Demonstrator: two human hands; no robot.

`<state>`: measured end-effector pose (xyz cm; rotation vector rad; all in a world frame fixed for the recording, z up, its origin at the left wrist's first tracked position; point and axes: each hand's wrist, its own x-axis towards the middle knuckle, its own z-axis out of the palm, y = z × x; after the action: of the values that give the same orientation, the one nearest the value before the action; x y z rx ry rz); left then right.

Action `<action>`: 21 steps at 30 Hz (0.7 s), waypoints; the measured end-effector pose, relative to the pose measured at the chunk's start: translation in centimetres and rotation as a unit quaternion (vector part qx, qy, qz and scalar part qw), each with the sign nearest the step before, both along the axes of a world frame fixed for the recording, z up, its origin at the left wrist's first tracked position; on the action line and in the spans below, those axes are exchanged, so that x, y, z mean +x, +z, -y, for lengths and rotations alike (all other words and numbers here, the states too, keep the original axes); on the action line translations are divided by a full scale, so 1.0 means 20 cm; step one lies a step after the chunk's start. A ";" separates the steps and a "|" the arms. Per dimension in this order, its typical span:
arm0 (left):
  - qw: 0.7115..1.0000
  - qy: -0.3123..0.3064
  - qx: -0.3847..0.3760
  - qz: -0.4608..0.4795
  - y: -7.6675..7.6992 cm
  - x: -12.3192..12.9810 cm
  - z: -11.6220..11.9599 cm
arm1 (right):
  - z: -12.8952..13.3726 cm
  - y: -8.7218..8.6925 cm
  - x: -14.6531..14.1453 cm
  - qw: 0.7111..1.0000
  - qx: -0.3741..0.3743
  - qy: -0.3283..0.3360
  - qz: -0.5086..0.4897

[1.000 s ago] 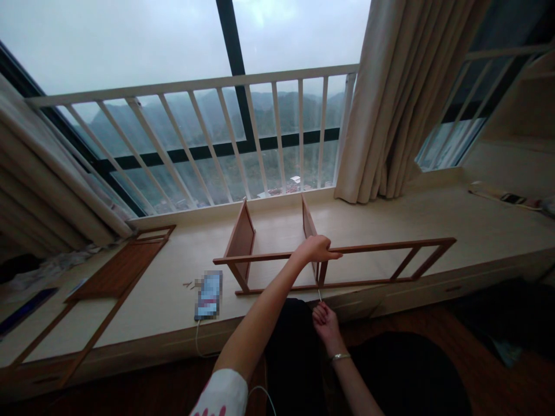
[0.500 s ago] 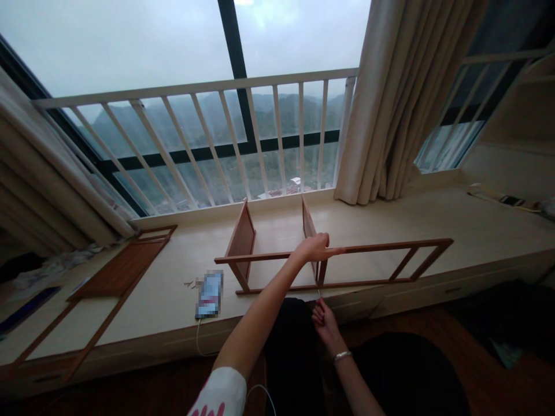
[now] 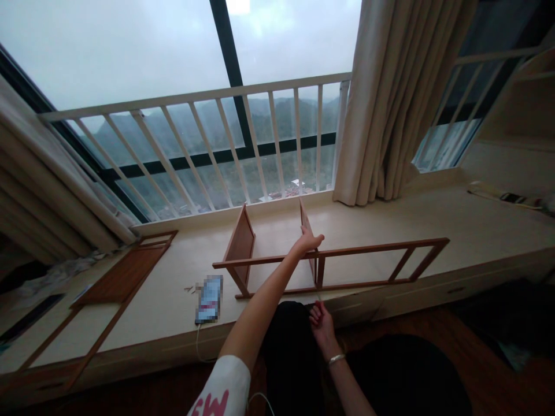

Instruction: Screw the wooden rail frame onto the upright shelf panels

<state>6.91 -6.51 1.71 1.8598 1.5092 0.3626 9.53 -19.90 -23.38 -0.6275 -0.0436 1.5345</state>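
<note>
Your left hand [image 3: 309,240] rests on the frame [image 3: 347,252], fingers spread flat; your right hand [image 3: 319,319] pinches a thin tool beneath its lower rail.

Home, high-rise room: bay window seat [image 3: 433,225] at 12 o'clock, white guard railing [image 3: 195,98], curtains [image 3: 390,98] at 1, hills outside.

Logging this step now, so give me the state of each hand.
Left hand: open, fingers resting on the wooden frame's top rail.
Right hand: closed on a thin tool, beneath the frame's edge.
</note>
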 end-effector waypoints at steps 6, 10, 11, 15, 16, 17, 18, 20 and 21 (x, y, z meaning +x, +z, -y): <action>0.999 -0.036 -0.010 -0.024 -0.04 0.00 -0.06 | -0.02 -0.01 0.00 0.998 -0.015 -0.011 0.052; 0.999 -0.047 0.004 -0.023 -0.05 -0.01 -0.07 | -0.03 -0.04 0.01 0.982 -0.052 -0.052 0.174; 0.998 -0.050 0.007 -0.023 -0.05 -0.01 -0.07 | -0.03 -0.05 0.02 0.971 -0.060 -0.062 0.221; 0.998 -0.064 0.015 -0.022 -0.06 -0.01 -0.06 | -0.02 -0.07 0.05 0.913 -0.065 -0.071 0.397; 0.997 -0.065 0.015 -0.023 -0.06 -0.01 -0.06 | -0.02 -0.07 0.05 0.904 -0.066 -0.071 0.416; 0.997 -0.067 0.016 -0.025 -0.06 -0.01 -0.06 | -0.02 -0.07 0.05 0.902 -0.070 -0.074 0.421; 0.997 -0.067 0.017 -0.028 -0.06 -0.01 -0.07 | -0.02 -0.07 0.04 0.904 -0.076 -0.079 0.413; 0.997 -0.066 0.019 -0.036 -0.07 -0.01 -0.07 | -0.03 -0.07 0.03 0.922 -0.092 -0.087 0.367; 0.997 -0.066 0.019 -0.039 -0.07 -0.01 -0.07 | -0.03 -0.07 0.02 0.935 -0.099 -0.084 0.331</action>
<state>6.79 -5.05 0.30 2.0123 1.4304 0.2614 9.97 -19.27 -24.73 -1.2584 -0.3414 1.1124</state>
